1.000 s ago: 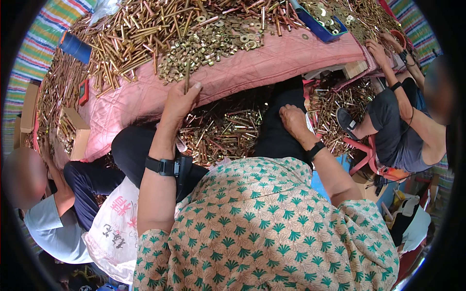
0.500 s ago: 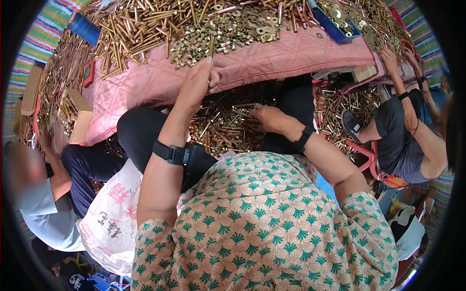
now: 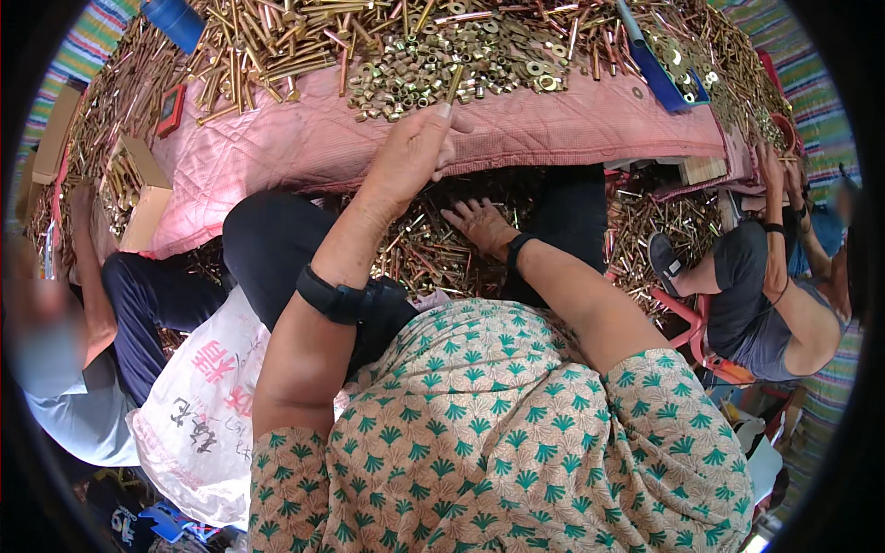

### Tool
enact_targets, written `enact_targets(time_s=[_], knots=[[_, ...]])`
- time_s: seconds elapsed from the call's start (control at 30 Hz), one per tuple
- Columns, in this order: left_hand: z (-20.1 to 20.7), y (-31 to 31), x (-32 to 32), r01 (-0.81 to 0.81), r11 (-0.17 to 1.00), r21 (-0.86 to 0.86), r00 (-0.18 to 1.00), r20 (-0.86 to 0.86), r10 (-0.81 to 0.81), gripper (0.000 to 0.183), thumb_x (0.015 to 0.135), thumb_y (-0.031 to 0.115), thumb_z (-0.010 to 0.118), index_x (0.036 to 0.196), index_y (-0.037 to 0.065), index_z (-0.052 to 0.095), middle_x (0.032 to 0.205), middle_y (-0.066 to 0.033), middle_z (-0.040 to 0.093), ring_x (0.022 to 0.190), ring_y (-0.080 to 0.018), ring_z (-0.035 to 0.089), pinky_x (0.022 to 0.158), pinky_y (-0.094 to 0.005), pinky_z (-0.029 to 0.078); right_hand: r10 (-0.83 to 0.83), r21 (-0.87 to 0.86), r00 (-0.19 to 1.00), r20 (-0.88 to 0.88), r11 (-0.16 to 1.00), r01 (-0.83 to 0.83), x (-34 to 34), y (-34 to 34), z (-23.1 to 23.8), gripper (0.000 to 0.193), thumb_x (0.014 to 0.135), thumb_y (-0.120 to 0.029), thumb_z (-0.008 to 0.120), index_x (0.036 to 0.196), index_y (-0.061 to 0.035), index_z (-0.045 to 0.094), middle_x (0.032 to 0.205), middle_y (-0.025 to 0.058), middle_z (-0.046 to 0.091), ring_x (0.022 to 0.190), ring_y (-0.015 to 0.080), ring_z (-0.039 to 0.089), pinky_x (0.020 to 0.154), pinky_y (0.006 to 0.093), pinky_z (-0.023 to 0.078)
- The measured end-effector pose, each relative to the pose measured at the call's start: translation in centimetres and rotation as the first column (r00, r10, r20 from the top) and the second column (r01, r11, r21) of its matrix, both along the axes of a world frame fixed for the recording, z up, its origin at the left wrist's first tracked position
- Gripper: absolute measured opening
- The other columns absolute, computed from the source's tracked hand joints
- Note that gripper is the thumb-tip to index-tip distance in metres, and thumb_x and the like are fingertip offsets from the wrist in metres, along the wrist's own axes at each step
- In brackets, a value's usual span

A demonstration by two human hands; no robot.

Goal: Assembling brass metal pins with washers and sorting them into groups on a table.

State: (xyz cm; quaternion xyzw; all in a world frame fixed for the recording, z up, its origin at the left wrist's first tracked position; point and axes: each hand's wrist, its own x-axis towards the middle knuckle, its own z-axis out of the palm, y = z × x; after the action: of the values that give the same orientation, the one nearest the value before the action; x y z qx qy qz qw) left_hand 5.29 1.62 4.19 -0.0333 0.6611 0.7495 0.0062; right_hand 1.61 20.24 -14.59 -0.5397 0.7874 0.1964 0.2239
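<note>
My left hand (image 3: 415, 158) is closed on a slim brass-coloured bolt (image 3: 455, 83). Its shaft sticks up past my thumb, over the near edge of a heap of small metal sleeves and nuts (image 3: 406, 78). Lower down, between my knees, my right hand (image 3: 483, 227) lies with fingers spread on a pile of loose bolts (image 3: 419, 244). I see nothing held in it. The heap of sleeves rests on a pink quilted cloth (image 3: 304, 129), with flat washers (image 3: 536, 68) along its right side.
Long bolts (image 3: 286, 46) cover the far part of the cloth. A blue tray (image 3: 666, 81) with washers stands at right, a blue cup (image 3: 175, 23) far left. An open cardboard box (image 3: 143, 207) holds bolts. A white sack (image 3: 198, 405) lies beside my left leg. People sit working on both sides.
My left hand has shifted right, still with the bolt upright in it. My right hand has moved slightly left and its fingers have spread over the pile. The whole view has shifted a little.
</note>
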Motion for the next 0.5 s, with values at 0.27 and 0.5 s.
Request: enact_targets(time_s=[0.27, 0.5], knots=[[-0.2, 0.7, -0.8, 0.048, 0.998, -0.029, 0.999, -0.002, -0.048, 0.046, 0.101, 0.033, 0.030, 0.100, -0.004, 0.057, 0.055, 0.0044, 0.037, 0.050, -0.0052, 0.034, 0.046, -0.0205, 0.031, -0.157, 0.037, 0.956, 0.248, 0.988, 0.152, -5.1, 0.2, -1.3, 0.076, 0.075, -0.012, 0.063, 0.144, -0.0185, 0.030, 0.130, 0.0132, 0.052, 0.114, 0.0275, 0.056, 0.092, 0.0366, 0.047], [-0.1, 1.6, -2.0, 0.054, 0.998, -0.012, 0.998, -0.016, -0.054, 0.048, 0.100, 0.034, 0.030, 0.100, -0.005, 0.057, 0.055, 0.0043, 0.037, 0.050, -0.0052, 0.035, 0.046, -0.0206, 0.031, -0.205, -0.033, 0.932, 0.299, 0.974, 0.225, -5.0, 1.5, -1.0, 0.071, 0.076, -0.015, 0.062, 0.141, -0.0177, 0.034, 0.130, 0.0126, 0.052, 0.112, 0.0281, 0.056, 0.089, 0.0370, 0.048]])
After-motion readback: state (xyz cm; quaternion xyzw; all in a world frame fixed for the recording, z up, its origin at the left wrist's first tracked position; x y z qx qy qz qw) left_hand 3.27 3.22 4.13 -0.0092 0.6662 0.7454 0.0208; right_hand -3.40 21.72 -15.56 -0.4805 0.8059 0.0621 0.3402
